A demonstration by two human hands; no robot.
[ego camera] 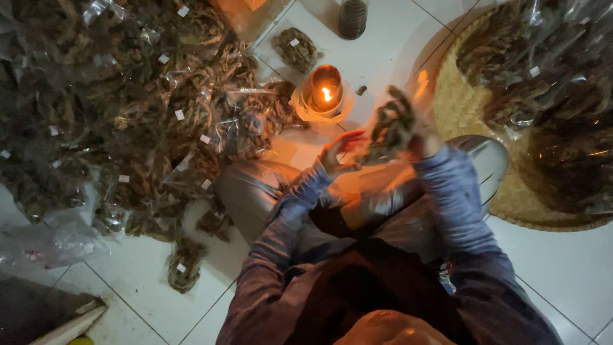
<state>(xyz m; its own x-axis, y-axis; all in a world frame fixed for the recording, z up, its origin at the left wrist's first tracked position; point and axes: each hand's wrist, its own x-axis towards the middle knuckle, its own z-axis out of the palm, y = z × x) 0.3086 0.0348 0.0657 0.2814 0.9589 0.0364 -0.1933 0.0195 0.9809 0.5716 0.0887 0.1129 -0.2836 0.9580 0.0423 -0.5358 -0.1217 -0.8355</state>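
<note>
The floor [562, 268] is laid with white glossy tiles crossed by thin dark grout lines, and the room is dim, lit mainly by a small flame burning in a round candle holder [324, 92] that stands on the tiles at upper centre and throws an orange glow around it. A large heap of clear plastic packets of dark dried material [121, 108], many with small white labels, fills the upper left of the frame, with a few stray packets on the tiles below it. At the upper right a round woven tray [456, 102] carries more such packets. A dark jar [352, 18] stands at the top edge, and one single packet [295, 48] lies just left of it. Near the centre, the right hand [418, 137] is raised and blurred, grasping a packet of dried material [391, 128] just right of the flame. The left hand [338, 153] is beside it with fingers loosely spread; whether it touches the packet cannot be told. Both arms wear bluish-grey sleeves [456, 191].
</note>
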